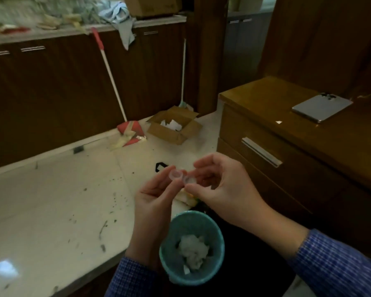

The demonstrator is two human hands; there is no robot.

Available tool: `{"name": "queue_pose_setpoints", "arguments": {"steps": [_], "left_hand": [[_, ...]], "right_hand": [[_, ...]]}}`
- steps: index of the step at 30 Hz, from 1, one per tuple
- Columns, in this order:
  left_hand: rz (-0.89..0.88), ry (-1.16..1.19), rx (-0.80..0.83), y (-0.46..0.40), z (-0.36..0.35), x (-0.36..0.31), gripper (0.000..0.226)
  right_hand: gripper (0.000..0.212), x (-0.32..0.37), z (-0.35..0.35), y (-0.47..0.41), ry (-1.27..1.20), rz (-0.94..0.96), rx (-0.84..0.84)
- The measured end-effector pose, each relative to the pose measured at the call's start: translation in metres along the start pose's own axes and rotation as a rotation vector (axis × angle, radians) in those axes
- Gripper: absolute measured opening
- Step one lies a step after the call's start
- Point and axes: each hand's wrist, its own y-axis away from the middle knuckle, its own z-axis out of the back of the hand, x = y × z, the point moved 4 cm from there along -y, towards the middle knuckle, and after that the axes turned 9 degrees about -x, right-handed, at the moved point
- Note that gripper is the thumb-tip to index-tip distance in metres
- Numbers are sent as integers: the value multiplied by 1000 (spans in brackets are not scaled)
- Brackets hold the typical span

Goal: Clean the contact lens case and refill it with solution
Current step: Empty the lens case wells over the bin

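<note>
A small clear contact lens case [183, 177] with two round wells is held in the air between both hands, above the floor and beyond a bin. My left hand [153, 194] pinches its left well with fingertips. My right hand [219, 185] pinches the right well between thumb and curled fingers. Both wells look uncapped; whether they hold liquid I cannot tell. No solution bottle is in view.
A teal waste bin [217, 232] with crumpled white tissue stands just below my hands. A wooden drawer cabinet [263, 133] at the right carries a phone [321, 108]. An open cardboard box [176, 125], a red dustpan [131, 131] and two broom handles lie beyond on the pale, speckled floor.
</note>
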Motion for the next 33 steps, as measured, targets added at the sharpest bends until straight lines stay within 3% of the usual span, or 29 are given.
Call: {"name": "queue_pose_setpoints", "arguments": {"steps": [6, 12, 14, 18, 23, 33], "left_hand": [[-122, -390, 100, -12, 45, 1, 32], [-300, -1203, 413, -32, 42, 65, 34], [-333, -1366, 499, -35, 33, 92, 27], [-282, -1551, 679, -37, 19, 136, 25], [-250, -1678, 778, -45, 8, 153, 29], [-245, -1670, 734, -59, 11, 148, 29]], "right_hand": [[43, -42, -53, -6, 132, 7, 210], [28, -88, -48, -10, 376, -43, 296], [28, -100, -43, -10, 457, -72, 311], [33, -113, -34, -7, 524, -118, 320], [34, -118, -26, -5, 536, -151, 306], [33, -115, -16, -4, 527, -150, 280]]}}
